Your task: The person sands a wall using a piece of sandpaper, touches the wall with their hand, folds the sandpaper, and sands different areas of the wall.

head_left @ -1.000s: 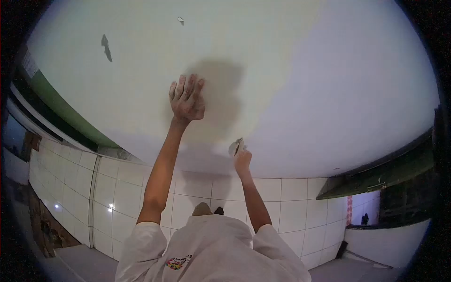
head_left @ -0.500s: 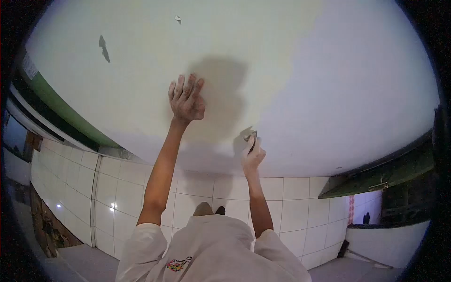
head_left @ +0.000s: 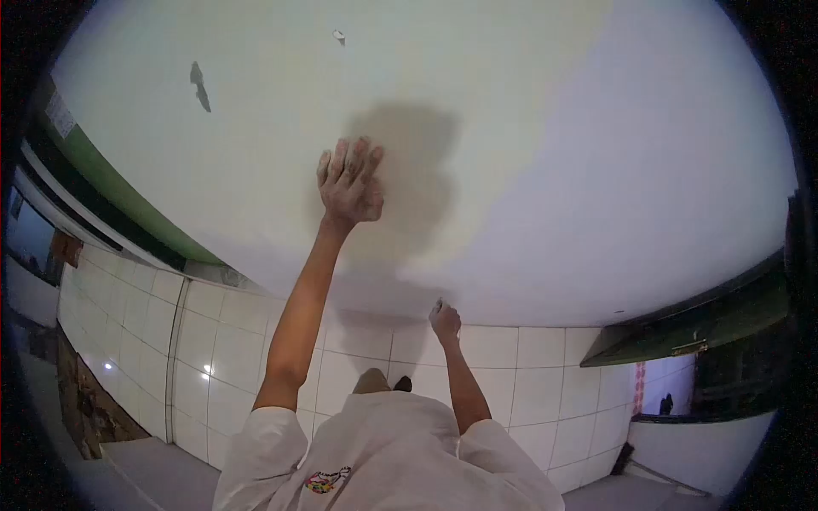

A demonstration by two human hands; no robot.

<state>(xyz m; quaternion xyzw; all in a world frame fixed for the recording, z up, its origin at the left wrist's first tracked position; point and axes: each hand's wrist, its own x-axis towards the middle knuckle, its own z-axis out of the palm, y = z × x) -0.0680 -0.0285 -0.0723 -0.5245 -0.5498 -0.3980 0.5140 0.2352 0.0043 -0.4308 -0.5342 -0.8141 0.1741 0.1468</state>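
My left hand (head_left: 351, 186) rests against a pale wall (head_left: 528, 111) with its fingers stretched upward, and a dark shadow falls to its right. Nothing shows in that hand. Lower down, near the wall's bottom edge, my right hand (head_left: 444, 322) is closed. Whatever its fingers hold is hidden from this view. The wall has a yellowish-green area in the upper middle and a whiter, lilac-tinted area to the right and below. A dark grey patch (head_left: 200, 87) and a small chipped spot (head_left: 339, 37) mark the upper left.
White floor tiles (head_left: 537, 387) run along the wall's foot, with my feet standing on them. At the right, a dark green door or shutter edge (head_left: 648, 336) juts out beside an opening. A green strip (head_left: 145, 200) borders the wall on the left.
My right hand has moved down the wall, and the small metal-looking tool seen in it earlier no longer shows. My left hand remains on the wall; the view has shifted slightly.
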